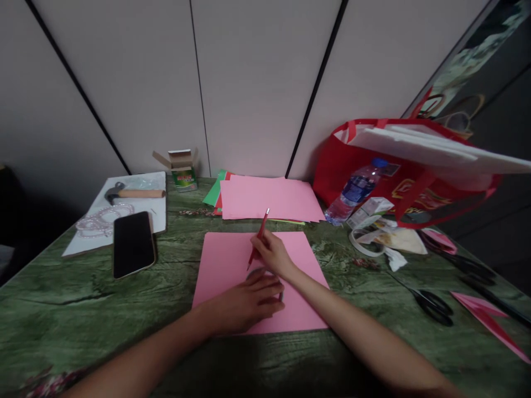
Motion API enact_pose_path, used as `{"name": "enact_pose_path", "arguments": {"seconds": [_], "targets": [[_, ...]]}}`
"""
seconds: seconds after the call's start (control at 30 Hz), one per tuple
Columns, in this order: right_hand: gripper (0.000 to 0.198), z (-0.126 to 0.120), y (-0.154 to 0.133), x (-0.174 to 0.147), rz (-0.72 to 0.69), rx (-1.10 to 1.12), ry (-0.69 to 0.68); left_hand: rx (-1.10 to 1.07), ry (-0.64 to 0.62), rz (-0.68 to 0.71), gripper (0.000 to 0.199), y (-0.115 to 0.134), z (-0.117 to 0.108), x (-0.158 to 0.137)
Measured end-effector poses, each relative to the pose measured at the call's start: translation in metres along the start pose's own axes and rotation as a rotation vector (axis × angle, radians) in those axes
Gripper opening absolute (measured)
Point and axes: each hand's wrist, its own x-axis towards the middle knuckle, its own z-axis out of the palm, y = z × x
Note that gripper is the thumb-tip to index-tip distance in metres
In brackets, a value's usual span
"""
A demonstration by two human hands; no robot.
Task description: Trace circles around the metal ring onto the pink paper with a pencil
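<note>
A sheet of pink paper [219, 260] lies in front of me on the table. My right hand [271, 254] is closed around a red pencil [263, 224], its lower tip close to the paper and its upper end tilted up to the right. Below it, my left hand [253, 298] rests over a round-edged object [256, 271], pressing it against the sheet. Only part of that object's pale rim shows between and beyond the fingers, so its kind is hidden. The pencil's tip is beside the rim.
Behind lies a stack of coloured paper [269, 196]. Leftward are a phone [133, 243], a hammer [141, 193] on a white board, and a small open box [183, 174]. Rightward are a bottle [357, 188], a red bag [332, 166], scissors [431, 305] and folded pink paper [489, 318].
</note>
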Motion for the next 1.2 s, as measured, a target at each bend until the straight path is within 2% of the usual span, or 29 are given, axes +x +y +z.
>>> {"name": "enact_pose_path", "arguments": {"seconds": [0.17,0.4,0.53,0.9,1.03,1.2], "targets": [[0.020,0.005,-0.011,-0.009,-0.019,-0.056,-0.104,0.005,0.013,0.005,0.027,0.000,0.001,0.001],[0.025,0.009,-0.014,-0.009,-0.093,-0.257,-0.167,-0.060,-0.045,-0.032,0.034,0.002,-0.002,0.002],[0.026,0.006,-0.013,-0.008,-0.120,-0.305,-0.181,-0.080,-0.033,-0.036,0.034,0.001,-0.003,0.002],[0.025,-0.015,0.008,0.001,-0.101,-0.329,0.009,-0.064,-0.039,-0.048,0.028,0.002,-0.008,0.005],[0.028,-0.026,0.014,-0.002,-0.097,-0.337,0.056,-0.089,-0.001,-0.047,0.026,0.003,-0.012,0.007],[0.031,-0.039,0.015,-0.008,-0.088,-0.337,0.136,-0.098,-0.011,-0.031,0.023,0.002,-0.015,0.010]]}}
